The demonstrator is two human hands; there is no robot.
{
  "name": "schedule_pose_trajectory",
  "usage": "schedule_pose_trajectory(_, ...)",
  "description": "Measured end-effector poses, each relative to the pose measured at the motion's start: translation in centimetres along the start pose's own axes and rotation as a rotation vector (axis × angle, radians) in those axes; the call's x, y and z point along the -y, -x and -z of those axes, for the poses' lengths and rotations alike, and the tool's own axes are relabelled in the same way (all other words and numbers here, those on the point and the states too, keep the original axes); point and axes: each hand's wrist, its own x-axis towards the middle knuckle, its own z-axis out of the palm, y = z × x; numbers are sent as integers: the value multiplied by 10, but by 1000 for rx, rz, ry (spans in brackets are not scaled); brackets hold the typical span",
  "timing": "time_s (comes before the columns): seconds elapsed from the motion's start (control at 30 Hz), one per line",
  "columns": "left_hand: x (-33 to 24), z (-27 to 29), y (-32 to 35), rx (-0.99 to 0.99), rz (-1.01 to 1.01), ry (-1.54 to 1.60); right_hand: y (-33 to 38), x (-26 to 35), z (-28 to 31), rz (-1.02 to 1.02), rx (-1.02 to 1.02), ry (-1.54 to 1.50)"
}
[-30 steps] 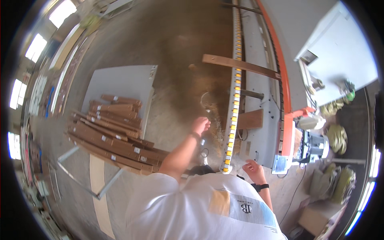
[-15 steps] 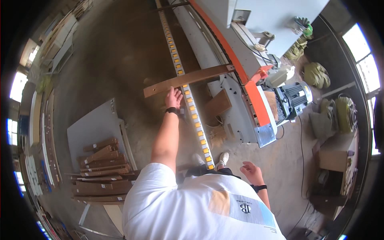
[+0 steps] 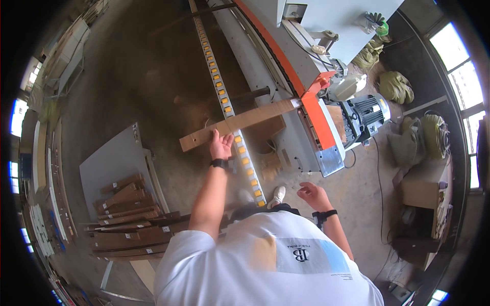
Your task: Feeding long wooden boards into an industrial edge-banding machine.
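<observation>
A long brown wooden board (image 3: 250, 120) lies across the roller track (image 3: 228, 109), a pale rail with yellow rollers. Its right end meets the orange-edged machine (image 3: 316, 117), and its left end sticks out past the track. My left hand (image 3: 221, 146) touches the near edge of the board, left of the rollers, palm turned partly up and fingers apart rather than wrapped round it. Held low in front of my body, my right hand (image 3: 313, 196) has loosely bent, parted fingers and nothing in it. Both wrists wear dark bands.
Brown boards (image 3: 130, 206) are stacked at the left beside a grey panel (image 3: 115, 166). A motor (image 3: 368, 112) juts from the machine's right side. Green sacks (image 3: 395, 87) and a wooden cabinet (image 3: 423, 188) stand at the right. A cable (image 3: 380, 194) runs over the floor.
The board has come toward me along the roller track, and my left hand has moved back with it, staying at its near edge. My right hand has risen slightly in the picture.
</observation>
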Motion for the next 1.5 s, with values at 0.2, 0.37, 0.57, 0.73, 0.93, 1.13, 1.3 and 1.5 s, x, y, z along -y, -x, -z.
schedule_pose_trajectory(0.2, -8, 66, 68, -221, -142, 167, -53, -3, 4, 156, -92, -38)
schedule_pose_trajectory(0.37, -57, 147, 119, -395, -219, 178, -108, -8, -1, 202, -225, -179)
schedule_pose_trajectory(0.57, -89, 232, 170, -196, -314, 268, -127, 62, -21, 254, 281, -563)
schedule_pose_trajectory(0.73, -85, 232, 198, -411, -333, 210, -99, 139, -58, 417, 416, -171)
schedule_pose_trajectory(0.93, -55, 154, 239, -195, -308, 122, -63, 200, -147, 614, 549, 195)
schedule_pose_trajectory(1.13, -62, 111, 269, -57, -239, 131, -59, 240, -217, 781, 500, 398)
schedule_pose_trajectory(1.3, -112, 140, 280, -258, -243, 107, -70, 238, -222, 743, 625, 407)
schedule_pose_trajectory(1.5, -202, 254, 224, -337, -272, -5, -78, 191, -186, 570, 642, 470)
